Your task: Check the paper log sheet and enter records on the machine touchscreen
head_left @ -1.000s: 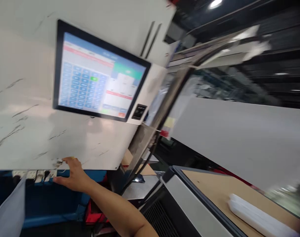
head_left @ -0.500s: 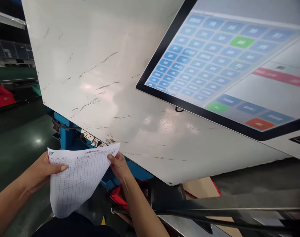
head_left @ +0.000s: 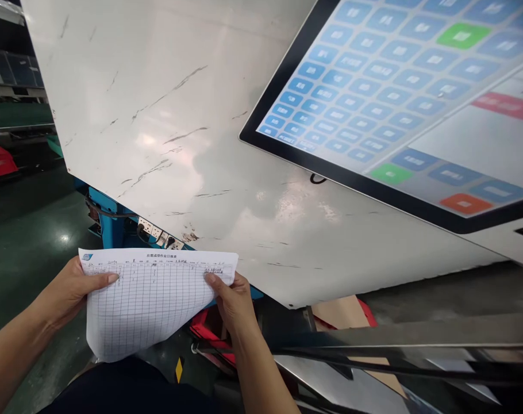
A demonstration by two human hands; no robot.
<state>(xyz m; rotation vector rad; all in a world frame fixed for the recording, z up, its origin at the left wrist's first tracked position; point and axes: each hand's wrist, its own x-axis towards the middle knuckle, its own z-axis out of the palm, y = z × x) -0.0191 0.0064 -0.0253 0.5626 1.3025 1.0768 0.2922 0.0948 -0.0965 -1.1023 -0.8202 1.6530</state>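
A white paper form (head_left: 145, 305) with a printed table and some handwriting is held up in front of my body. My left hand (head_left: 78, 287) pinches its left edge, thumb on the front. On the right edge my right hand (head_left: 231, 296) grips it, thumb also on the printed side. The fingers behind the sheet are hidden. The lower part of the sheet curls, and its bottom right is folded back out of sight.
A large touch screen (head_left: 373, 109) with blue buttons fills the upper right, before a scratched white panel (head_left: 192, 144). Power sockets (head_left: 158, 233) line the panel's lower edge. Red bins (head_left: 207, 330) and metal rails (head_left: 395, 343) lie at the lower right.
My right hand has moved right, and the sheet is now spread wider and flatter, with more of its header showing. The view has shifted slightly, so the screen looks larger.
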